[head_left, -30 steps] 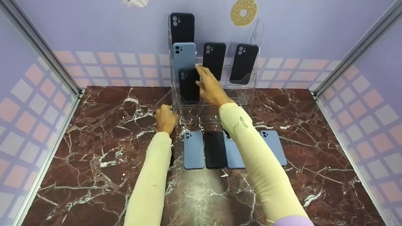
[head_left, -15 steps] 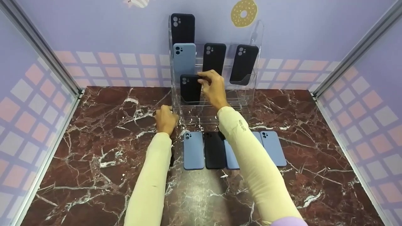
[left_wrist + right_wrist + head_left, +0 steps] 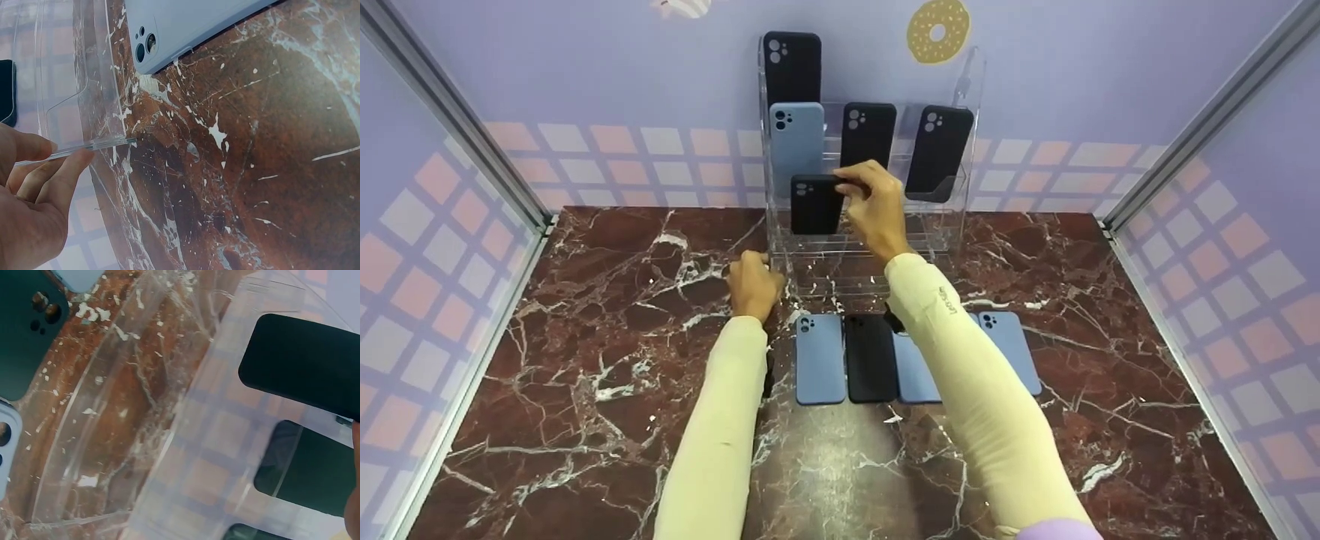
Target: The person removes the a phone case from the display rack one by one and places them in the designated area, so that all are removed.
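My right hand (image 3: 877,206) pinches a black phone case (image 3: 814,206) by its upper right corner, in front of the lower left part of a clear acrylic rack (image 3: 885,244). In the right wrist view only a finger (image 3: 353,495) shows at the edge, beside the held black case (image 3: 304,365). My left hand (image 3: 754,285) is at the rack's lower left corner. In the left wrist view, its thumb and fingers (image 3: 70,174) pinch the rack's clear side panel (image 3: 107,144). Behind the held case, a light blue case (image 3: 796,142) stands in the rack.
More black cases stand in the rack: one at top left (image 3: 793,67), one in the middle (image 3: 868,135), one at right (image 3: 937,154). On the marble-patterned table lie a blue case (image 3: 820,360), a black case (image 3: 872,360) and further blue ones (image 3: 1011,352), partly under my right forearm.
My right hand has gone from lying along the black case's side to pinching its top corner. The case's lower edge has come up and looks tilted. My left hand stays put.
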`<state>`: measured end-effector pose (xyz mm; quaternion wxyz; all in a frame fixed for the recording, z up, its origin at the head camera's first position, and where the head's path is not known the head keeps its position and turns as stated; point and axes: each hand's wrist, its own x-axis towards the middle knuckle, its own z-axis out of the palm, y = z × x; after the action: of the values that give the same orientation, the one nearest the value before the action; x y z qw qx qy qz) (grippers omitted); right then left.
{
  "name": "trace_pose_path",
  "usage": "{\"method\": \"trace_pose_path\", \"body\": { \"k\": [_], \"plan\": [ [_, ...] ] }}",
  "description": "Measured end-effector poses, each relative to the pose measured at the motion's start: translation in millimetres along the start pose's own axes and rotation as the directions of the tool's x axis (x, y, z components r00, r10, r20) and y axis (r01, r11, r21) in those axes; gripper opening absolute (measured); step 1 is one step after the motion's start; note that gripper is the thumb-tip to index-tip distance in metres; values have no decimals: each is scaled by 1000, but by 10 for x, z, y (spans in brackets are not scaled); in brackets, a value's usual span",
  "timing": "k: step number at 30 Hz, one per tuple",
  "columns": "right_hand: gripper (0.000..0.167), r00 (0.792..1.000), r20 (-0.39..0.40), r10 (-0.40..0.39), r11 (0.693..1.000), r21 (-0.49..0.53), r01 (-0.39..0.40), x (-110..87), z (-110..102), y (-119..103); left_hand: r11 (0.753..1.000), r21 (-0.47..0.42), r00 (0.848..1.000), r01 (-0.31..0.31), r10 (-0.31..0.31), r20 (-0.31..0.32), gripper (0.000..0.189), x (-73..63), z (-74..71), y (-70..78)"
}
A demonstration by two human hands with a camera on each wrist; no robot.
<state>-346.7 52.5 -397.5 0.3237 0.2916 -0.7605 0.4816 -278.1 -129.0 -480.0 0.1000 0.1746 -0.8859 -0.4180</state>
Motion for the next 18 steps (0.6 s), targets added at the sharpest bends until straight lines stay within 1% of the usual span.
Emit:
{"method": "trace_pose_path", "body": {
  "k": [6,9,14,18],
  "plan": [
    [12,997,-39,-71,996,54,73,74,-132,-91,1000,4,1000,3,-3,0,40,-1,3,3],
    [12,993,-44,-106,991,78,110,93,-224,-153,1000,-2,1000,3,-3,4,39,2,14,0],
    [13,987,-11,-158,980,121,158,86,-398,-253,1000,-13,1000,7,-7,2,38,3,10,0],
    [15,985,44,-167,977,145,159,37,-586,-302,1000,-8,1000,-6,6,-7,37,0,12,-1]
  ]
}}
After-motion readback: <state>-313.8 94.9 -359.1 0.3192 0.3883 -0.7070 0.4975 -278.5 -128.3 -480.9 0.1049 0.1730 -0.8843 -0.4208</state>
